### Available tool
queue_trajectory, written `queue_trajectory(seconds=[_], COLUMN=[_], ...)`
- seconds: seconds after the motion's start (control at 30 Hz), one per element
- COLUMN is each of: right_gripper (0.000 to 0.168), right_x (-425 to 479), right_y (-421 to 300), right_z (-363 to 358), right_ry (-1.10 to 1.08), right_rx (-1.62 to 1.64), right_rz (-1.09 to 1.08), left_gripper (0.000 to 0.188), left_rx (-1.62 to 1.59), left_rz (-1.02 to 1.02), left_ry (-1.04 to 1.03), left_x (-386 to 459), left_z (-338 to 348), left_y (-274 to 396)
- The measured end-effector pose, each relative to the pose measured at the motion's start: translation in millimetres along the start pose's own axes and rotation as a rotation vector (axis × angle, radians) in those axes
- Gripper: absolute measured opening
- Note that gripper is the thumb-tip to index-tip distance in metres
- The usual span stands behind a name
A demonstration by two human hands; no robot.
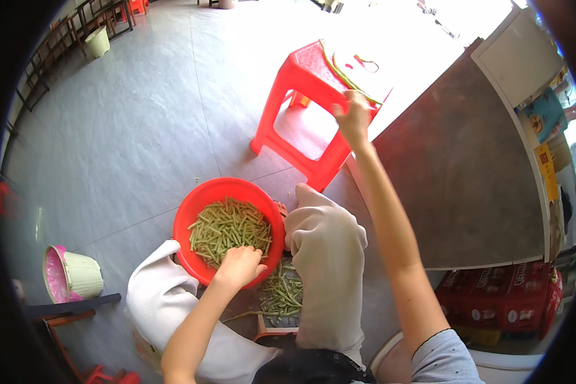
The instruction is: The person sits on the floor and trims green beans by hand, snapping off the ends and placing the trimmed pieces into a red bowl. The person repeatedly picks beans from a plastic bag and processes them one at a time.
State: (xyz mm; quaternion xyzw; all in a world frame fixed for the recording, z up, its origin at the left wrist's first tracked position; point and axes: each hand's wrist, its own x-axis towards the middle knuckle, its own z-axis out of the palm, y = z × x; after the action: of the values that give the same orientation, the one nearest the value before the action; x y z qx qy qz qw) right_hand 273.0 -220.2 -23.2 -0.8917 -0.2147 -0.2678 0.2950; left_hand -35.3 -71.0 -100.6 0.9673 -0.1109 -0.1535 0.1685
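A round red plastic basin [184,240] rests between my knees, with a heap of short-cut green bean pieces [228,225] inside. Over its near side is my left hand [240,264], palm down, thumb apart, and nothing visible in its fingers. My right hand [354,115] is stretched out to the near edge of a red plastic stool [312,65]. Several long green beans [338,72] lie along the stool top, and one end reaches my right fingers. That hand is blurred, so whether it grips a bean is unclear.
More bean pieces [283,293] lie in a low tray below the basin. A pale waste bin [84,273] with a pink liner stands at left; another bin [98,41] is farther back. A dark-panelled counter [480,182] fills the right side, near red packages [499,302].
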Motion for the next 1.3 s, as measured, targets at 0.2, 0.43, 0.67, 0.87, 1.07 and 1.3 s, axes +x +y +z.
queue_trajectory(seconds=[0.2, 0.43, 0.67, 0.87, 1.07, 1.3], right_gripper=[0.041, 0.019, 0.022, 0.021, 0.018, 0.027], right_x=[25, 32, 37, 36, 28, 33], right_y=[67, 73, 91, 97, 77, 51], right_z=[-21, -24, -34, -33, -34, -38], right_ry=[-0.252, -0.247, -0.309, -0.411, -0.352, -0.412], right_rx=[-0.533, -0.544, -0.095, -0.040, -0.015, -0.056], right_rz=[0.260, 0.069, 0.200, 0.264, 0.090, 0.028], left_gripper=[0.030, 0.029, 0.028, 0.028, 0.030, 0.032], left_rx=[-0.025, -0.040, -0.040, -0.033, -0.017, -0.027], left_rz=[-0.025, -0.014, -0.008, -0.012, -0.022, -0.015], left_ry=[-0.053, -0.083, -0.074, -0.079, -0.073, -0.047], left_x=[2, 4, 5, 4, 4, 6], left_z=[-3, 0, -1, 3, -4, -9], left_y=[2, 4, 4, 3, 3, 3])
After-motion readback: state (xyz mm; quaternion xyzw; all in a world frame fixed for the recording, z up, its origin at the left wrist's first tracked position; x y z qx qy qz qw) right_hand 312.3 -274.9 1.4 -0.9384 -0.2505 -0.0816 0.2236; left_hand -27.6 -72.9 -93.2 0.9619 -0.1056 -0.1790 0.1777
